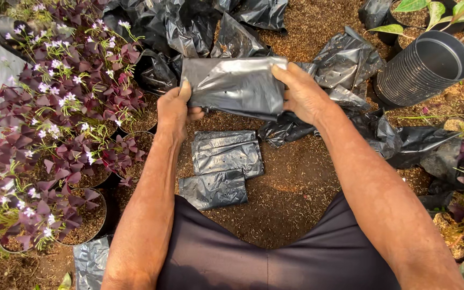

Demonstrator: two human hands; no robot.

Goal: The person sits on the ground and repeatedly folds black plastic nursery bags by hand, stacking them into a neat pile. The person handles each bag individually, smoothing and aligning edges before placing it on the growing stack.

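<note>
Left hand [174,110] fingers pinching left edge of flat grey-black plastic nursery bag [234,86] | right hand [301,92] fingers gripping its right edge | bag held taut above ground | two flattened black plastic bags [222,166] on soil below | purple-leaved potted plants [65,134] left | stacked black plastic pots [422,70] right

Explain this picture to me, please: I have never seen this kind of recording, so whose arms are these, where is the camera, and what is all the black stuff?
There is no machine here. One camera sits on a person's head and looks down, so the two bare arms are that person's own. The left hand and the right hand hold a flat black plastic bag by its two ends. Below it, two more flattened bags lie on the husk-covered ground. A heap of crumpled black bags lies behind. On the left stand potted plants with purple leaves and small pale flowers. At upper right a stack of black plastic pots lies on its side.
</note>
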